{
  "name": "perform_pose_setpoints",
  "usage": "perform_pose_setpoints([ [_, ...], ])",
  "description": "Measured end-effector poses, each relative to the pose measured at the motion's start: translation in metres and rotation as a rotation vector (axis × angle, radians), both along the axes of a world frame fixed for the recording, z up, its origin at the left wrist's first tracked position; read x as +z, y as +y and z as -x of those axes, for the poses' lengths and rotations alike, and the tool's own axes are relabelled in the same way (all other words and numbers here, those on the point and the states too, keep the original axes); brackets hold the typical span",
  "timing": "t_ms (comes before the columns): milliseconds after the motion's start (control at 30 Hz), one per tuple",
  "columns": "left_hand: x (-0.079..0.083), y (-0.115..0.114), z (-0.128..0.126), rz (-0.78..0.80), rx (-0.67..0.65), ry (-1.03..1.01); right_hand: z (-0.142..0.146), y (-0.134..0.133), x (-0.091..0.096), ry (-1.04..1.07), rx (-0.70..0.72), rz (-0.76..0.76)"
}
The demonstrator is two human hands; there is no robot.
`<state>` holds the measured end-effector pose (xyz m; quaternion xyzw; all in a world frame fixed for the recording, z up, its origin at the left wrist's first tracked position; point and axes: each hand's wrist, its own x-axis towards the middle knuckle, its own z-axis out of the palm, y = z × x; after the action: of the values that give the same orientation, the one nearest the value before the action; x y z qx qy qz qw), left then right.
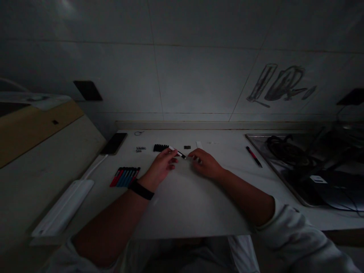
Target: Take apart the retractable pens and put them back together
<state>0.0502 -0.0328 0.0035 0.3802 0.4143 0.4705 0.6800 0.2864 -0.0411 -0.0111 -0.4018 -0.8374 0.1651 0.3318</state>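
Observation:
My left hand (162, 166) is closed in a pinch on a white marker pen (176, 152) with a black tip, held just above the white counter (182, 197). My right hand (205, 163) has its fingers curled close to the pen's tip, and what they hold is hidden. A black band sits on my left wrist. A row of black caps (160, 147) lies just behind my left hand. Several red and blue pens (125, 176) lie side by side to its left.
A phone (114, 143) with a white cable lies at the counter's back left, next to small screws (140, 149). A red pen (254, 156) lies to the right, near a steel sink (307, 170) full of dark cables. A white tray (64, 206) sits front left.

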Motion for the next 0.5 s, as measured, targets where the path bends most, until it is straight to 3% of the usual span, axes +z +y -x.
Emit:
perform_pose_setpoints([
  [133,-0.005,0.0,0.002,-0.021,-0.266,0.278,-0.006,0.005,-0.006,0.039,-0.071,-0.019],
  [200,-0.008,-0.002,0.002,-0.101,-0.321,0.394,-0.007,0.005,-0.006,0.042,-0.088,-0.033],
  [367,-0.008,-0.001,0.004,-0.148,-0.298,0.383,-0.005,0.003,0.002,0.017,-0.102,-0.019],
  [500,-0.002,0.0,0.001,-0.227,-0.184,0.31,0.0,-0.002,0.011,0.031,0.033,0.044],
])
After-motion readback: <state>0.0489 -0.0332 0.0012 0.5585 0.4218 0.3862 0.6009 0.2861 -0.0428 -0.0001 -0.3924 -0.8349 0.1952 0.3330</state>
